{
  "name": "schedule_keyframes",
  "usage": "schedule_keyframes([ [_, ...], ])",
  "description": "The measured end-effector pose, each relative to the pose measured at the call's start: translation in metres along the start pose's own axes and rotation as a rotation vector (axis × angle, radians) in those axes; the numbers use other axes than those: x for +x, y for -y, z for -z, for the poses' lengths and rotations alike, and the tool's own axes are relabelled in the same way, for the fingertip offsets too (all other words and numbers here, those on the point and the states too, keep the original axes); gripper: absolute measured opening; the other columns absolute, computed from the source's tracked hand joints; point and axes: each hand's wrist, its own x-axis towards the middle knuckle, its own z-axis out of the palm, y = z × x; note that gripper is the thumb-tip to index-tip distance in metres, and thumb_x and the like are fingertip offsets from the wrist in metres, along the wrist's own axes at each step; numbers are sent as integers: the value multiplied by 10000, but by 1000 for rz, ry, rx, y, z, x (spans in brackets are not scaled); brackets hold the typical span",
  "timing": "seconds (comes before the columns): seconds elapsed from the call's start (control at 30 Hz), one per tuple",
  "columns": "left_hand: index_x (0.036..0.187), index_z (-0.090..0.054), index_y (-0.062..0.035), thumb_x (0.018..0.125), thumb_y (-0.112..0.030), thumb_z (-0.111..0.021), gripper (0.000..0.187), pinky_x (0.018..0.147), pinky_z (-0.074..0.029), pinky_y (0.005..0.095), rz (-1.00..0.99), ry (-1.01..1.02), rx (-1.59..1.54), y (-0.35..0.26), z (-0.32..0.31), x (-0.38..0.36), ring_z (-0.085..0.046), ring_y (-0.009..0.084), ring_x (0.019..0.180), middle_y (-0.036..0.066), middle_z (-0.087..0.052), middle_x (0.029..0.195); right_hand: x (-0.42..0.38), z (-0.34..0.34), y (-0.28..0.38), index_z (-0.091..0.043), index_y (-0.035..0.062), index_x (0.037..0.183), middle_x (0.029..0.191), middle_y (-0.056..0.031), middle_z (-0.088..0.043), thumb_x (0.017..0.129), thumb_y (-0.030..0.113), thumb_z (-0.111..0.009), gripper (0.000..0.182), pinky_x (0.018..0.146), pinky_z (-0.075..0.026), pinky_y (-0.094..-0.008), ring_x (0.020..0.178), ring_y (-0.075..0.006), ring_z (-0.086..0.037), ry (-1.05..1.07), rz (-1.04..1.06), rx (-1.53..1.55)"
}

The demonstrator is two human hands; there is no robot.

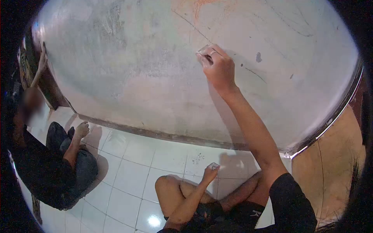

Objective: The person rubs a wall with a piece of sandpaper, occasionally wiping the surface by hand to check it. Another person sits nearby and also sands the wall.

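My right hand (219,72) is raised against the stained, whitish wall (155,101), its fingers pinched around a small pale piece (202,50) pressed to the surface. The piece may be a folded sheet or pad; its kind cannot be made out. Dark scratch lines, grey spots and a faint orange smear mark the wall around that hand. Low over the tiled floor (132,171), in front of my folded legs, my left hand (210,173) is closed, with something small and greyish-white showing at its fingers.
At the left a person (50,167) in dark clothes sits on the floor facing the wall, one hand (81,130) low and the other raised on the wall's left edge. Dark crumbs (196,158) lie on the tiles. A brown wooden panel (330,167) stands at the right.
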Motion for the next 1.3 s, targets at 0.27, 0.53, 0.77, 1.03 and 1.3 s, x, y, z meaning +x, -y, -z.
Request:
schedule_keyframes([
  [0.27, 871, -641, -70, 839, -220, -641, 153, 495, -428, 307, 16, 2, 42, 5, -4, 8, -535, 131, 544, 39, -595, 654, -66, 51, -44, -626, 39, 807, 818, -108, -624, 765, 91, -715, 112, 644, -509, -360, 756, -302, -640, -29, -62, 61],
  [0.53, 880, -635, -53, 859, -244, -632, 192, 531, -453, 304, 98, 54, 51, -3, -8, 6, -548, 130, 554, 41, -608, 665, -30, 13, -21, -619, 41, 769, 764, -78, -601, 754, 70, -732, 118, 594, -485, -343, 667, -249, -613, -75, 46, 38],
  [0.77, 859, -627, -44, 885, -194, -610, 153, 531, -454, 268, -57, 25, 42, 24, -5, 14, -541, 112, 550, 33, -610, 665, -20, 15, -8, -618, 44, 753, 792, -61, -604, 779, 130, -723, 138, 571, -480, -353, 658, -257, -613, -38, 50, -21],
  [1.03, 941, -665, -70, 877, -132, -576, 125, 580, -444, 248, 24, 114, 42, 31, -5, 14, -556, 100, 676, 18, -648, 799, -77, 64, -59, -637, 46, 791, 816, -64, -600, 779, 124, -717, 113, 569, -502, -350, 676, -266, -623, -2, 42, -108],
  [1.3, 923, -649, -63, 879, -154, -605, 110, 576, -453, 250, 79, 107, -26, 43, -9, 18, -552, 99, 653, 25, -630, 768, -79, 74, -57, -633, 71, 840, 892, -75, -618, 792, 145, -670, 95, 607, -520, -411, 736, -305, -639, 27, -13, -59],
])
